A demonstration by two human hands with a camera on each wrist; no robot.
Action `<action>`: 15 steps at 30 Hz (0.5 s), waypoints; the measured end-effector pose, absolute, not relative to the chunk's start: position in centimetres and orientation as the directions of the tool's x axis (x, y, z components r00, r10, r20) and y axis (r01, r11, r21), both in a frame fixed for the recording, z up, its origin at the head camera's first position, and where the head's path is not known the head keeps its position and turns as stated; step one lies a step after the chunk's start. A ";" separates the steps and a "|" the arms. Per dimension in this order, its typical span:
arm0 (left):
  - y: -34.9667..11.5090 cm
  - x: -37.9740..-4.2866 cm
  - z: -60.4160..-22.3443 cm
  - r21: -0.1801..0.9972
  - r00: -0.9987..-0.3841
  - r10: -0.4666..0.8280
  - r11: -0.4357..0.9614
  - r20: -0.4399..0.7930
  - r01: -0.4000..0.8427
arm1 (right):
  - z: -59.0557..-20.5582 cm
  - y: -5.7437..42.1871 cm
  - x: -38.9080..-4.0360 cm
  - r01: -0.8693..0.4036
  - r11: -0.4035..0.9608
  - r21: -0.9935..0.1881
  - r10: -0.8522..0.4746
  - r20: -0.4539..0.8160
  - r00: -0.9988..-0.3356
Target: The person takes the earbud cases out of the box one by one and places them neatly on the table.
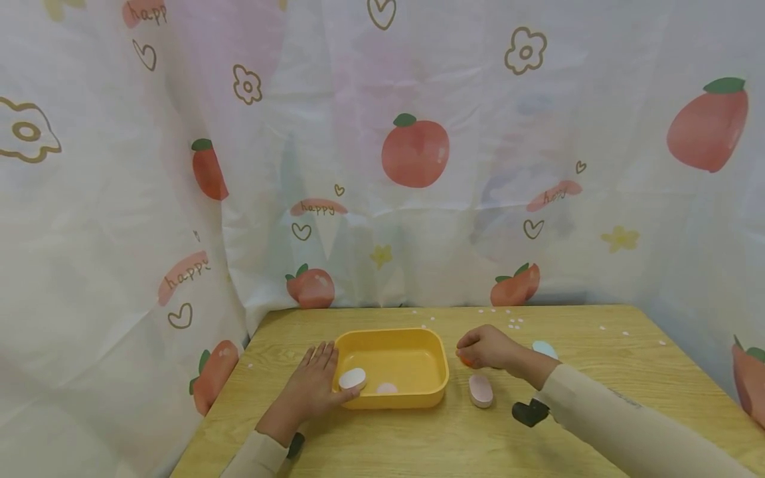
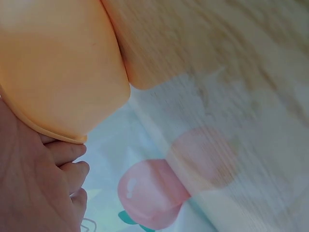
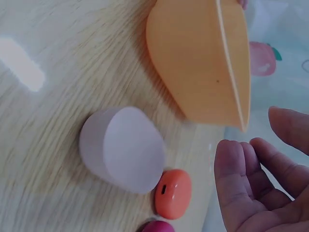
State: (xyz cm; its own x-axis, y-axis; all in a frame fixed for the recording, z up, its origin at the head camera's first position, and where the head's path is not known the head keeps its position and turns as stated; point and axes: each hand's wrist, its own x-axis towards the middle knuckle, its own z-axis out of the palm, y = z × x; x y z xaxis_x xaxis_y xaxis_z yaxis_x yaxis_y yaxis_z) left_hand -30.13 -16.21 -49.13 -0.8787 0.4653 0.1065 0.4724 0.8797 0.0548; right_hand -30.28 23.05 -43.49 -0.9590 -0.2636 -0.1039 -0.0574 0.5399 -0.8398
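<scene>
A yellow rectangular tub [image 1: 397, 400] stands on the table. My left hand [image 1: 313, 382] rests against its left side, fingers straight along the rim and thumb over the front corner. Inside the tub lie a white oval block [image 1: 352, 378] and a pale pink piece [image 1: 386, 388], partly hidden by the front wall. My right hand [image 1: 487, 346] hovers right of the tub, close over a small orange-red rounded thing [image 3: 173, 194] with a dark slot. In the right wrist view its thumb and fingertips stand apart with nothing between them. A pale pink oval block [image 1: 481, 390] lies nearer me.
Behind my right wrist is a light blue rounded thing [image 1: 545, 349]. A magenta thing [image 3: 159, 226] shows at the right wrist view's lower edge. Small white bits [image 1: 515, 323] dot the back of the wooden table [image 1: 418, 448]. A fruit-printed curtain [image 1: 358, 133] hangs behind it.
</scene>
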 end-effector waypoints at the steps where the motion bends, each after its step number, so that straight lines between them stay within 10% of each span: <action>1: -16.2 -30.1 -49.1 0.048 -0.879 0.466 0.880 0.106 0.472 | -43.5 22.8 -30.4 -0.059 0.539 -0.841 -0.264 -0.102 -0.959; 15: -16.1 -30.1 -49.0 0.017 -0.876 0.463 0.883 0.131 0.469 | -42.8 18.9 -31.3 -0.089 0.410 -0.908 -0.367 -0.074 -0.927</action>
